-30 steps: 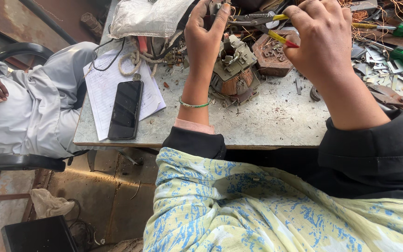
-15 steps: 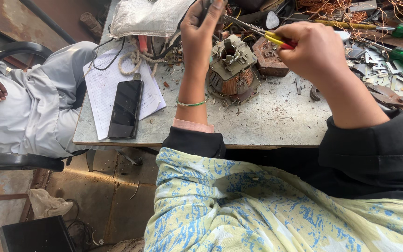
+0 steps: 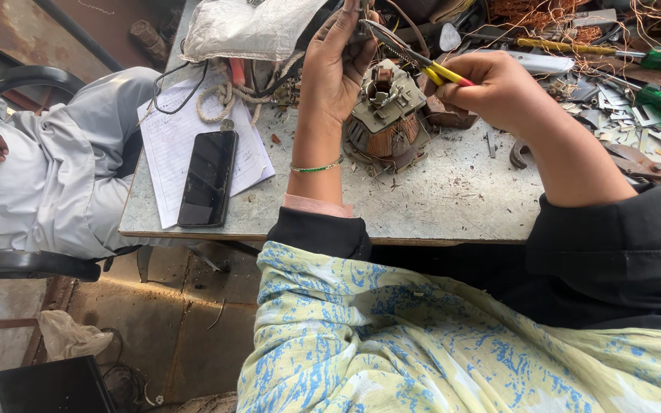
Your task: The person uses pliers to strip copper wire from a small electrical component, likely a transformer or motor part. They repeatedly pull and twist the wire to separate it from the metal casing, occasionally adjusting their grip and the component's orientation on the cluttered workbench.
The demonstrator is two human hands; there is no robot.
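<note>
My right hand (image 3: 499, 92) grips pliers (image 3: 415, 55) with yellow and red handles, their jaws pointing left toward my left hand. My left hand (image 3: 338, 65) is raised above the table with its fingers pinched on a small part or wire at the plier tips; the part is mostly hidden at the frame's top edge. Just below both hands a small motor core (image 3: 384, 115) with copper windings and a metal frame stands on the grey worktable (image 3: 453, 199). A green bangle is on my left wrist.
A black phone (image 3: 208, 177) lies on a sheet of paper (image 3: 166, 145) at the table's left. A white sack (image 3: 246, 27) and rope sit behind. Screwdrivers, metal scraps and copper wire (image 3: 621, 84) crowd the right. Another person in grey (image 3: 32, 176) sits to the left.
Both hands have shifted slightly left and closer together. The pliers' jaws have come to my left fingertips.
</note>
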